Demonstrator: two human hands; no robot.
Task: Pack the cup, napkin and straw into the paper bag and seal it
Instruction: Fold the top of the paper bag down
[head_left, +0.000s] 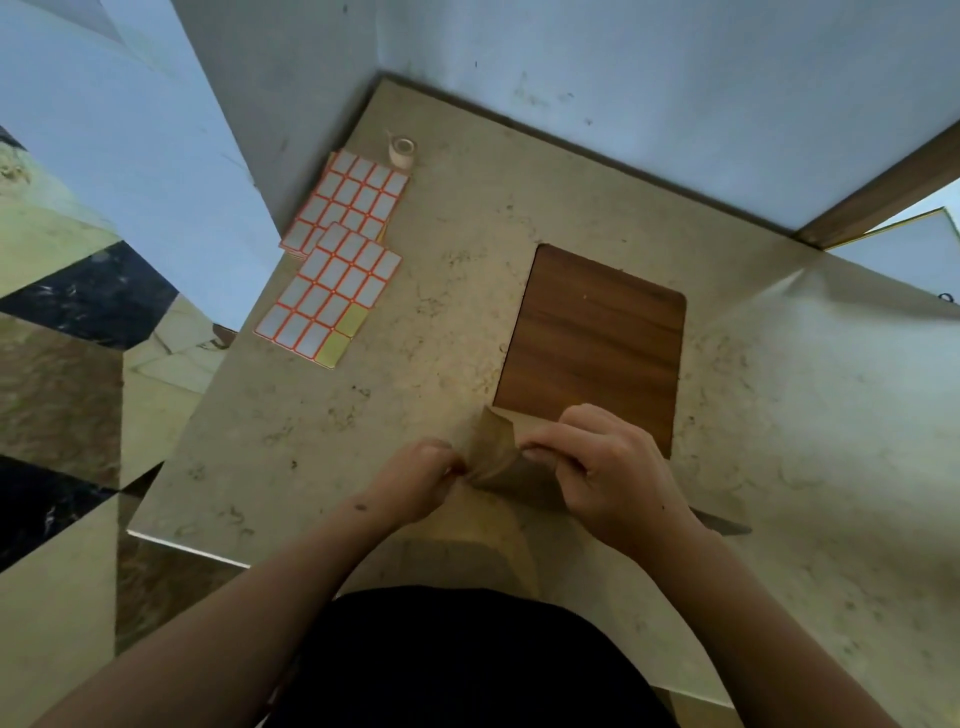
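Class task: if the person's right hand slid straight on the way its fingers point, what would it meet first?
Probably the left hand: the right hand points left across the paper bag both pinch.

I count one paper bag (493, 457), two sticker sheets (329, 296) (347, 200), one tape roll (402, 150), one wooden board (592, 343), on one bench (426, 270).

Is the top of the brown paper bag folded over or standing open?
Folded over. Left hand and right hand pinch the brown paper bag's curled top flap.
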